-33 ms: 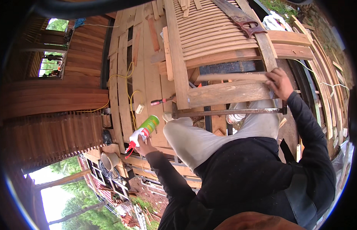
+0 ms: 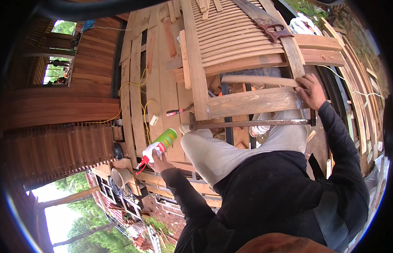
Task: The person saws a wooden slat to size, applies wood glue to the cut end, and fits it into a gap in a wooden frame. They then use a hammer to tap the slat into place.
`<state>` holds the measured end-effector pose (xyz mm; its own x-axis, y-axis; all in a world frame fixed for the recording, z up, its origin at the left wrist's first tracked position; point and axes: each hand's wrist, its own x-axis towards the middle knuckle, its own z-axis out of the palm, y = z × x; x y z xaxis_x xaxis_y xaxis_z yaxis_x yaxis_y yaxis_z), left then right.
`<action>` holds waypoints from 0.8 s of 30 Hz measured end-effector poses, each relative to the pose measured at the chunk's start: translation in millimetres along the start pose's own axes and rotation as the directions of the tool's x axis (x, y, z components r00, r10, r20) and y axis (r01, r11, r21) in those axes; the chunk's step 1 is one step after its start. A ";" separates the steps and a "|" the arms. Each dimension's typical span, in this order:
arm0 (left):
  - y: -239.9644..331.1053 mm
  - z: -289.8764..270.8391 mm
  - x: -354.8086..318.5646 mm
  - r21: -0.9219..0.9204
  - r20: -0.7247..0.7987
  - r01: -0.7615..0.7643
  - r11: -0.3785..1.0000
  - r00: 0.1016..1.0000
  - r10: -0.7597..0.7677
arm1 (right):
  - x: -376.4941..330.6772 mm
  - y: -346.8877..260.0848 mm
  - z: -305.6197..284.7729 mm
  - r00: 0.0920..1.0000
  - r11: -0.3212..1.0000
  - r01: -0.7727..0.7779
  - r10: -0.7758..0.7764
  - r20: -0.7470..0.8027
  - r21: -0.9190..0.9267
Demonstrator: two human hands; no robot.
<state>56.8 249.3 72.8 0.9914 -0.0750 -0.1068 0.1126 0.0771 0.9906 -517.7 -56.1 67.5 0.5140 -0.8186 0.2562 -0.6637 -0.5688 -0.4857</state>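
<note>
Left hand (image 2: 156, 162) low left, fingers wrapped round green spray bottle (image 2: 162, 143) with white-and-red trigger head, nozzle pointing down-left, over plank floor (image 2: 162, 84). Yellow cord (image 2: 135, 90) and red-handled tool (image 2: 176, 111) lie beyond. Centre: light-trousered knee. Right hand (image 2: 310, 90), fingers closed on thin wooden slat (image 2: 257, 80) atop slatted frame (image 2: 243, 38); rusty saw (image 2: 264, 19) rests above.

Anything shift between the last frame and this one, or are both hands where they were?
Nothing visibly changed. The left hand holds the green spray bottle as before, and the right hand stays on the thin wooden slat above the plank.
</note>
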 end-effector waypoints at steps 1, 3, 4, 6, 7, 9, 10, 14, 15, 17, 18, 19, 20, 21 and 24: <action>4.3 0.0 -7.9 -0.005 0.033 -0.009 1.000 0.999 0.010 | -3.4 1.4 -2.6 0.998 0.999 -0.039 0.040 -0.049 0.003; 8.7 3.3 -24.1 -0.018 0.101 -0.024 1.000 0.995 0.025 | -11.3 7.3 -5.4 0.982 0.993 -0.119 0.119 -0.147 0.010; 9.1 7.6 -31.6 -0.007 0.185 -0.063 0.998 0.981 0.063 | -10.0 -2.4 0.7 0.969 0.989 -0.116 0.133 -0.206 0.096; -8.0 14.9 -34.2 -0.094 0.401 -0.015 0.995 0.915 0.051 | -22.2 -19.3 27.3 0.960 0.987 -0.131 0.149 -0.237 0.091; -14.8 14.9 -37.0 -0.129 0.491 0.007 0.992 0.869 0.058 | -31.1 -45.5 39.9 0.946 0.945 -0.212 0.262 -0.192 0.249; -30.3 31.5 -59.3 -0.203 0.653 0.237 0.950 0.756 -0.049 | -46.9 -86.8 68.1 0.930 0.829 -0.287 0.361 -0.066 0.479; -25.9 50.5 -83.4 -0.179 0.757 0.324 0.929 0.649 -0.080 | -52.2 -108.9 73.7 0.939 0.864 -0.249 0.325 -0.108 0.437; -9.1 107.0 -168.7 -0.144 0.928 0.590 0.795 0.360 -0.098 | -55.6 -171.5 88.0 0.966 0.780 -0.182 0.257 -0.041 0.599; -10.2 115.9 -179.6 -0.151 0.937 0.615 0.774 0.339 -0.086 | -55.1 -175.8 91.4 0.978 0.804 -0.129 0.199 -0.059 0.580; -9.9 129.4 -193.2 -0.180 0.946 0.621 0.763 0.323 -0.040 | -57.1 -182.6 87.8 0.997 0.837 -0.070 0.065 0.028 0.542; -10.0 134.7 -198.2 -0.200 0.948 0.607 0.769 0.320 -0.006 | -59.1 -186.3 84.9 0.998 0.840 -0.061 0.047 0.039 0.538; -12.3 134.3 -196.3 -0.148 0.959 0.613 0.776 0.281 -0.039 | -56.9 -185.5 79.8 0.994 0.850 -0.056 0.001 0.106 0.523; -15.7 132.4 -189.7 -0.095 0.968 0.615 0.783 0.242 -0.073 | -54.0 -183.8 73.4 0.984 0.859 -0.051 -0.043 0.172 0.509; -15.8 133.3 -184.5 -0.039 0.975 0.614 0.788 0.197 -0.106 | -48.9 -182.1 66.9 0.969 0.868 -0.047 -0.081 0.234 0.494; -15.3 135.8 -173.2 0.048 0.979 0.541 0.840 0.142 -0.148 | -21.3 -176.2 51.3 0.946 0.929 0.310 -0.323 0.033 0.201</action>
<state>-125.6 126.1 87.7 0.0596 -0.9951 -0.0785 0.6278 -0.0237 0.7780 -383.8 65.7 104.8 0.7189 -0.5877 0.3713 -0.3479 -0.7666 -0.5397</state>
